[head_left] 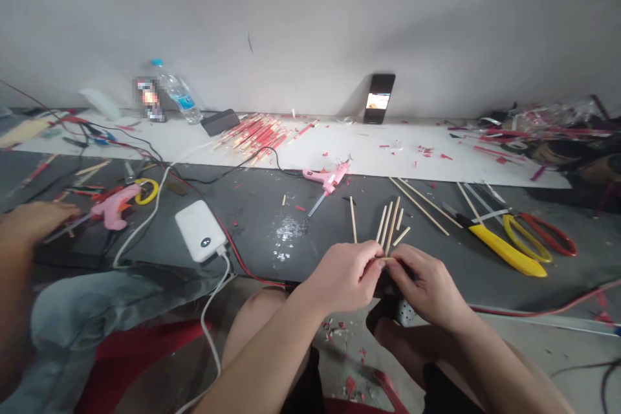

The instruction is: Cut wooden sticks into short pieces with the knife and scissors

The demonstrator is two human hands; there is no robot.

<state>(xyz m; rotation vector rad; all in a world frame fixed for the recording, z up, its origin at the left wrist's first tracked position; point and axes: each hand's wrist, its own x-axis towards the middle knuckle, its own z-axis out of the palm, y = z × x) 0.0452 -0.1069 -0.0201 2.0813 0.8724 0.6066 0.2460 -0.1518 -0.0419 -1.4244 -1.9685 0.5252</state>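
Note:
Close together at the front edge of the table, my left hand (350, 275) and my right hand (427, 279) are both closed. Their fingertips pinch a small wooden stick (387, 259), mostly hidden by the fingers. Just beyond them, several cut wooden sticks (391, 226) lie on the dark tabletop, one a little apart to the left (353, 220). Farther right are longer thin sticks (427, 206). A yellow-handled cutter (507, 251) lies to the right of my right hand, beside scissors or pliers with yellow and red handles (548, 233).
A pink glue gun (328, 177) rests ahead, and a white power bank (200, 231) with a cable lies left. Red-and-wood sticks (259, 136) are piled behind. A phone (380, 98) and a bottle (178, 94) lean on the wall. A co-worker's hand (36, 223) is near another glue gun (116, 206).

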